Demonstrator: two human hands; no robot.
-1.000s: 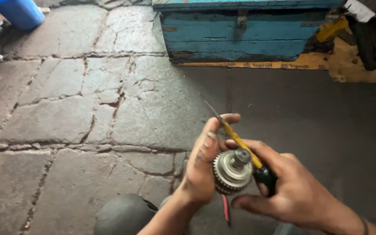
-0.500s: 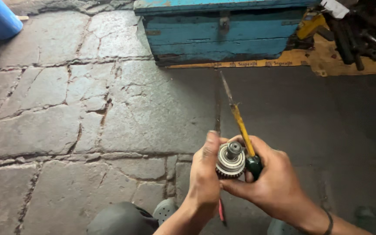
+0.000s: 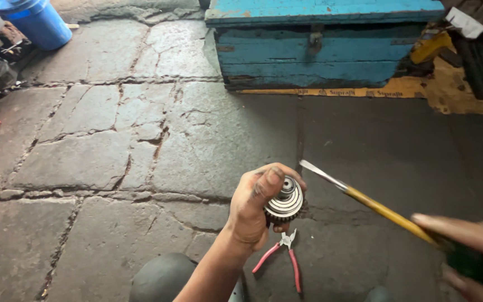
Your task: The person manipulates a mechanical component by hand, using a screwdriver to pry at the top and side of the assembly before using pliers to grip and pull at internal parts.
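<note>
Left hand (image 3: 252,210): holds the round gear part (image 3: 284,204), fingers wrapped tight.
Right hand (image 3: 470,249): grips the yellow screwdriver (image 3: 364,201).
Change: the screwdriver has pulled away toward 3 o'clock, off the gear.
Floor: red pliers (image 3: 286,254) lie at 6 o'clock.

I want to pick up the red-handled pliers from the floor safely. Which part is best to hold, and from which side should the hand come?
Probably the two red handles, from above. The pliers lie flat on the stone floor, jaws pointing up toward the left hand that holds the toothed gear part. The handles spread apart toward the viewer, with bare floor around them, so fingers can close over both.
</note>
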